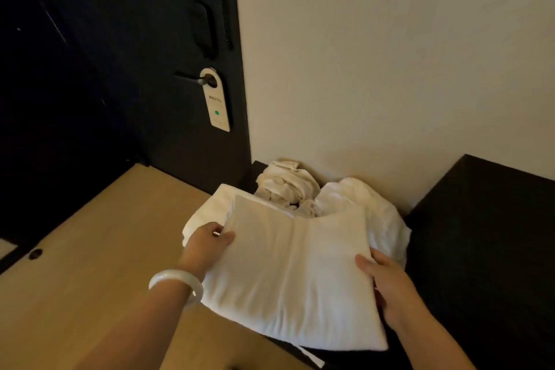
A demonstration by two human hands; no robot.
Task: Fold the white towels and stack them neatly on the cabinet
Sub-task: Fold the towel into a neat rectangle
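Folded towel (294, 276) held at both sides: L hand (207, 245) pinches left edge, R hand (387, 285) grips right edge (thumbs on top). It's over a dark cabinet (354, 359); crumpled towels (288, 183) lie farther back, by the wall.

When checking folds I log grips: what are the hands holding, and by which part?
The folded white towel: left hand pinches its left edge, thumb on top; right hand grips its right edge.

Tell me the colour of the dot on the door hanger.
Green dot on a cream door hanger, clearest in the head view.
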